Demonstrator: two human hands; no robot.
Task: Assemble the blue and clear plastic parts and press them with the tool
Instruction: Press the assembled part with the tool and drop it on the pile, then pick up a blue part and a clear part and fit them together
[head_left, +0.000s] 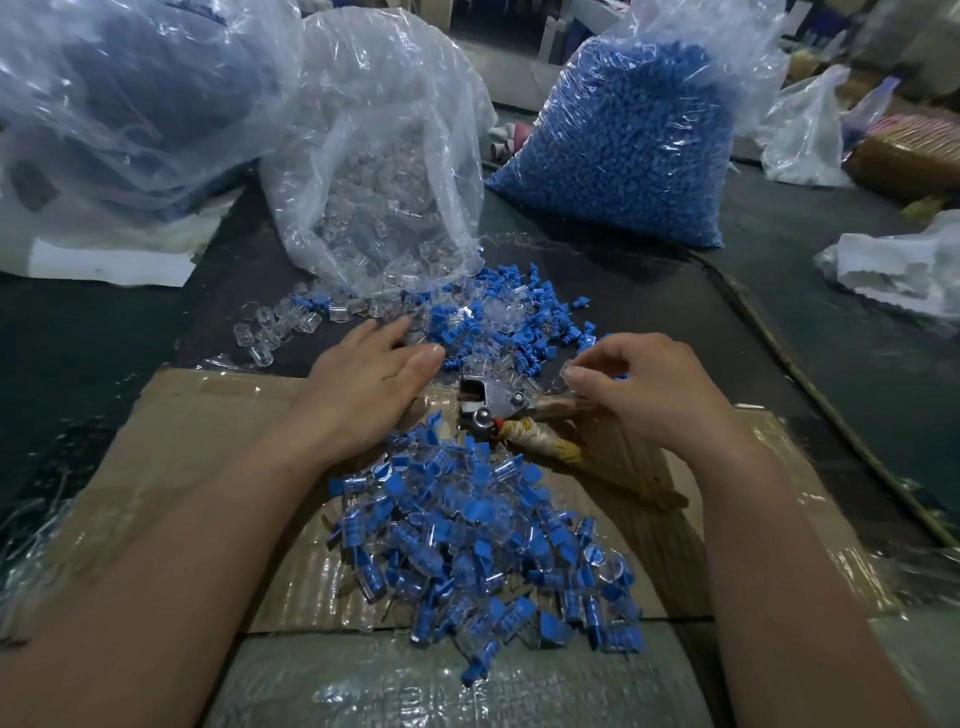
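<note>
A heap of joined blue-and-clear parts (488, 551) lies on the cardboard sheet (208, 431) in front of me. Loose blue and clear parts (509, 322) are scattered just beyond my hands. The metal pressing tool (491, 402) lies on the cardboard between my hands, its handles wrapped in yellowish tape. My left hand (371, 374) lies flat with straight fingers at the edge of the loose parts, left of the tool head. My right hand (649, 389) is curled above the tool handles and pinches a clear part (571, 375) in its fingertips.
An open bag of clear parts (379, 171) spills toward the scattered pile. A full bag of blue parts (634, 130) stands at the back right. A large crumpled bag (119, 104) fills the back left. White plastic (904, 265) lies at the right edge of the dark table.
</note>
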